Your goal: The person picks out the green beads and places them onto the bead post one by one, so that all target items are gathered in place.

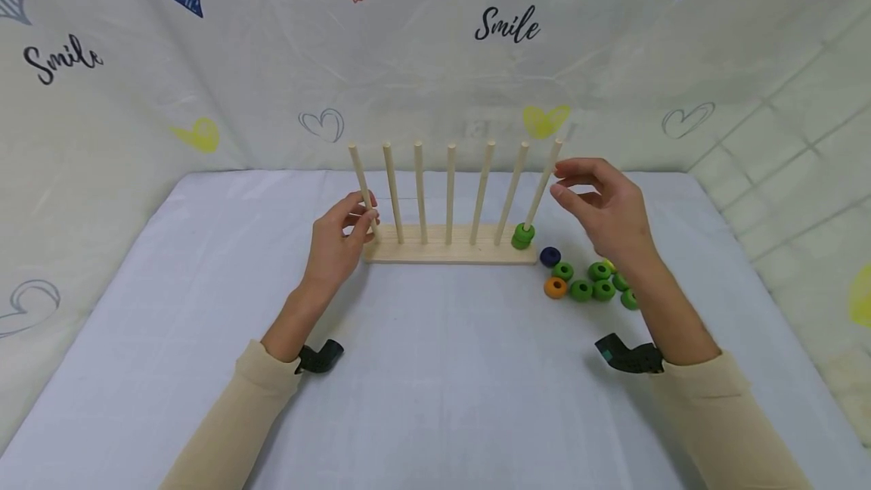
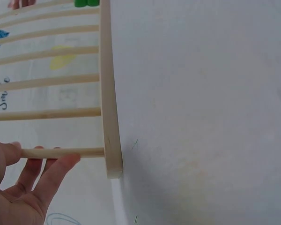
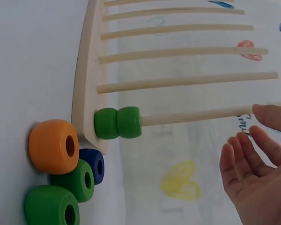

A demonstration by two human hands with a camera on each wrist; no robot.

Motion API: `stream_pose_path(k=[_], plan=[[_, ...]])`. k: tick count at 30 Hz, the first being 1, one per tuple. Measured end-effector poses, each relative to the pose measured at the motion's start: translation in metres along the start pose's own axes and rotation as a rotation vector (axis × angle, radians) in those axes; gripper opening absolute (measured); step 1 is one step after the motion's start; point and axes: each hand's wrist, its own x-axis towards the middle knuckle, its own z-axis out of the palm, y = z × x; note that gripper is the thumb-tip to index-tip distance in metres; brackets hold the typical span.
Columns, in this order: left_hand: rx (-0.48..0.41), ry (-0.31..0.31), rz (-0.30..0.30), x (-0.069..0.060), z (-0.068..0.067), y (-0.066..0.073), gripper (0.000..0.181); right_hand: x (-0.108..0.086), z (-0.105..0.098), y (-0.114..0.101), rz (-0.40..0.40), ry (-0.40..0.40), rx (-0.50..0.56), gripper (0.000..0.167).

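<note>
Several upright pegs stand on a wooden base (image 1: 449,254); two green beads (image 1: 522,236) (image 3: 117,123) are stacked low on the rightmost peg (image 1: 544,184). My left hand (image 1: 336,244) (image 2: 25,187) holds the leftmost peg (image 1: 358,172) (image 2: 91,152) between thumb and fingers, above the base. Beside the upper part of the rightmost peg is my right hand (image 1: 609,206) (image 3: 260,173), fingers relaxed and apart with no bead between them. Its thumb overlaps that peg in the right wrist view; whether it touches, I cannot tell.
Loose beads lie on the white cloth (image 1: 435,369) right of the base: an orange bead (image 1: 555,288) (image 3: 54,146), a dark blue bead (image 1: 550,256) (image 3: 92,166), several green beads (image 1: 581,291) and a yellow one partly hidden by my right arm. A printed curtain (image 1: 408,59) hangs behind.
</note>
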Motion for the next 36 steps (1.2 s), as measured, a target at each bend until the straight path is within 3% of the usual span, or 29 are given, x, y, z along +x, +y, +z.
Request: stream_pose_path(k=[22, 36], plan=[[-0.029, -0.007, -0.003, 0.001, 0.001, -0.001, 0.012, -0.014, -0.014, 0.012, 0.070, -0.085, -0.086, 0.030], [-0.039, -0.007, -0.004, 0.002, 0.001, -0.002, 0.012, -0.020, -0.019, 0.023, 0.038, -0.135, -0.083, 0.026]])
